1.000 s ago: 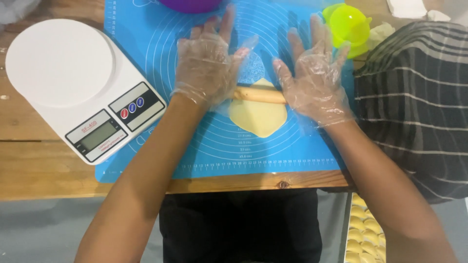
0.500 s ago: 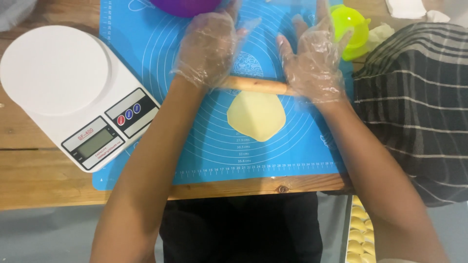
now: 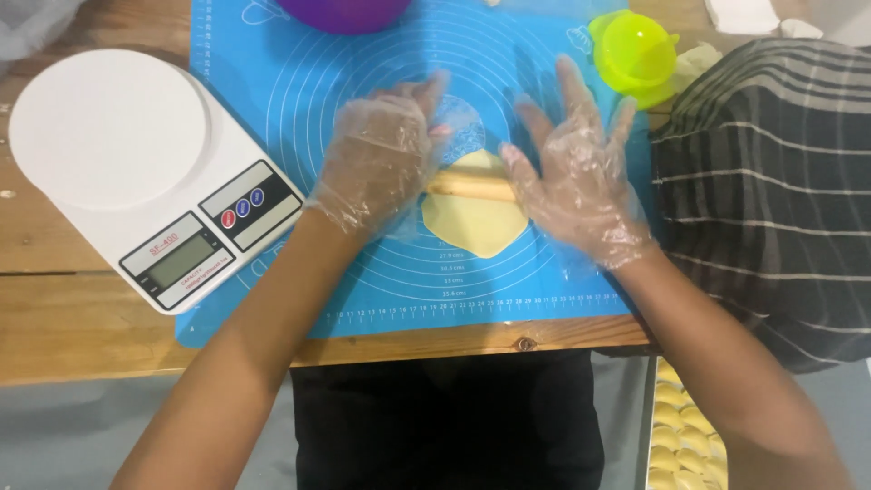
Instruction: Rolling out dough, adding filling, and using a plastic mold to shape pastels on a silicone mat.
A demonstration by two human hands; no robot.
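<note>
Both hands, in clear plastic gloves, press flat on a wooden rolling pin (image 3: 470,186) that lies across a pale round of dough (image 3: 476,220) on a blue silicone mat (image 3: 272,82). The left hand (image 3: 381,163) covers the pin's left end, the right hand (image 3: 576,177) its right end, fingers (image 3: 573,86) spread. A white kitchen scale (image 3: 136,163) sits on the wooden desk (image 3: 63,318) at left. A lime-green cup (image 3: 635,50) stands at the mat's far right corner, a purple bowl (image 3: 345,14) at its far edge.

Wooden table (image 3: 82,336) with knot at front edge; grey floor (image 3: 91,426) below; even light.
</note>
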